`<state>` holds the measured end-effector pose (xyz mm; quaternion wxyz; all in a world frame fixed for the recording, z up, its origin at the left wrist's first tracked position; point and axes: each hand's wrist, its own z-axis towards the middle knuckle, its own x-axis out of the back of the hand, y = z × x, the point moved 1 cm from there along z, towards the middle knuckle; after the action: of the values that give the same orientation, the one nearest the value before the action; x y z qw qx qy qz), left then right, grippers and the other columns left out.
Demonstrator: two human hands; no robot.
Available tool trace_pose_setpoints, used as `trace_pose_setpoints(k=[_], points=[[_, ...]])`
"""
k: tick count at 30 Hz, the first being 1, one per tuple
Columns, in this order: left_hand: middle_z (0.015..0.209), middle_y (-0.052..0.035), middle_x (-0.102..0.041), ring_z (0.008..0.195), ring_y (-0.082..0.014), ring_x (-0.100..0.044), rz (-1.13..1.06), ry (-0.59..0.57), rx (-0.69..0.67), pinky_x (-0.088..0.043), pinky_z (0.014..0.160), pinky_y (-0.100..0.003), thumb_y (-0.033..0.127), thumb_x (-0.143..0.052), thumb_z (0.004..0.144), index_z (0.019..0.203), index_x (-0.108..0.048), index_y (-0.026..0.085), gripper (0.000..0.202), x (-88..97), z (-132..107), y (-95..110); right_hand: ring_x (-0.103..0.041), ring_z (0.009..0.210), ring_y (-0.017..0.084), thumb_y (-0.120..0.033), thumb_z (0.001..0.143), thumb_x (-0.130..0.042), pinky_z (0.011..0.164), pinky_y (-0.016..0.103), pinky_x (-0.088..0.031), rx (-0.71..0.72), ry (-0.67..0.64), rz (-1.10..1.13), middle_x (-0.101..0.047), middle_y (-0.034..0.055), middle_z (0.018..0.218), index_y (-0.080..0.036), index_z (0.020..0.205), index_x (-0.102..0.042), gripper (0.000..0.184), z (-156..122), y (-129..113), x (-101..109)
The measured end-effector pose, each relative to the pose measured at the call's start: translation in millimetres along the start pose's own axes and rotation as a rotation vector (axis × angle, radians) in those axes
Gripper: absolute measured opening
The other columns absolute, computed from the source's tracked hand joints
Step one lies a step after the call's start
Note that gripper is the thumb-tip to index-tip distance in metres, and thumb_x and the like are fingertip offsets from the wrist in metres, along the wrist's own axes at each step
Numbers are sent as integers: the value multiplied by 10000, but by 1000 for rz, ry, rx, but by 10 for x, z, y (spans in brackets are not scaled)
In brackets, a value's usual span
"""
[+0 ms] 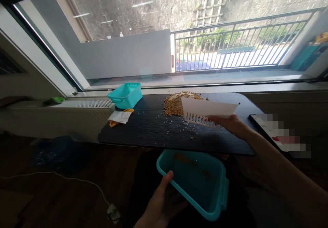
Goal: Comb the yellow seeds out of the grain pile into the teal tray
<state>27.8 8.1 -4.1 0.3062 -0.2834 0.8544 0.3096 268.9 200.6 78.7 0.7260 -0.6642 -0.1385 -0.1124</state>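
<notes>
Left hand (159, 200): gripping the teal bin (205, 193) by its rim, below the surface's (148, 129) near edge.
Right hand (232, 123): closed on the white slotted scoop (207, 109), beside the kernel pile (173, 105) at the far edge.

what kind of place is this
Probably a flat or office room by a window: radiator under the sill, balcony railing outside, dark table strewn with grain. Left hand holds a tub, right hand a scoop.
</notes>
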Motion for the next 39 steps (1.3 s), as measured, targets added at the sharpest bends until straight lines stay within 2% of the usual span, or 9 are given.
trace_pose_setpoints(k=[4, 10, 18, 26, 31, 35, 39], points=[[1246, -152, -578, 1138, -318, -543, 16, 24, 2, -421, 976, -454, 489, -580, 775, 1285, -422, 121, 648, -4, 18, -8, -597, 915, 214, -428, 630, -713, 854, 356, -460, 12, -2, 9, -680, 109, 1035, -106, 1037, -669, 521, -30, 1, 21], [1241, -147, -582, 1142, -312, -540, 39, 39, 7, -406, 982, -453, 516, -562, 776, 1280, -430, 133, 646, 17, 19, -20, -602, 817, 206, -433, 615, -727, 780, 355, -482, 32, -44, -5, -692, 110, 958, -99, 1007, -680, 517, -42, 53, -76], [1208, -152, -602, 1090, -301, -579, 26, 80, 16, -434, 953, -449, 486, -563, 784, 1268, -444, 133, 611, -32, 22, 1, -631, 866, 249, -441, 611, -728, 794, 375, -507, 42, -107, -28, -704, 105, 983, -141, 1015, -691, 504, -252, 88, -94], [1221, -169, -587, 1106, -308, -567, 23, 59, 22, -422, 961, -453, 499, -551, 783, 1259, -449, 121, 616, -17, 37, -5, -647, 819, 264, -445, 592, -736, 753, 399, -531, 41, -112, -47, -722, 95, 904, -156, 976, -712, 481, -242, 90, -99], [1217, -180, -584, 1097, -312, -570, 44, 82, 16, -414, 962, -464, 512, -534, 787, 1265, -439, 113, 629, -16, 31, 7, -642, 867, 274, -428, 633, -719, 800, 403, -518, 37, -109, -52, -714, 115, 952, -142, 1019, -701, 480, -279, 43, -91], [1235, -177, -572, 1098, -313, -570, 38, 66, 12, -416, 959, -462, 505, -553, 779, 1283, -421, 124, 645, -2, 25, 20, -636, 916, 288, -421, 627, -724, 842, 413, -504, 48, -171, -68, -714, 93, 977, -166, 986, -714, 441, -387, -43, -171], [1244, -171, -564, 1095, -311, -572, 37, 92, 18, -414, 959, -459, 520, -561, 769, 1295, -408, 135, 669, -1, 19, 26, -660, 850, 270, -420, 646, -712, 792, 397, -534, 6, -291, -42, -730, 53, 904, -211, 979, -713, 393, -556, -98, -233]])
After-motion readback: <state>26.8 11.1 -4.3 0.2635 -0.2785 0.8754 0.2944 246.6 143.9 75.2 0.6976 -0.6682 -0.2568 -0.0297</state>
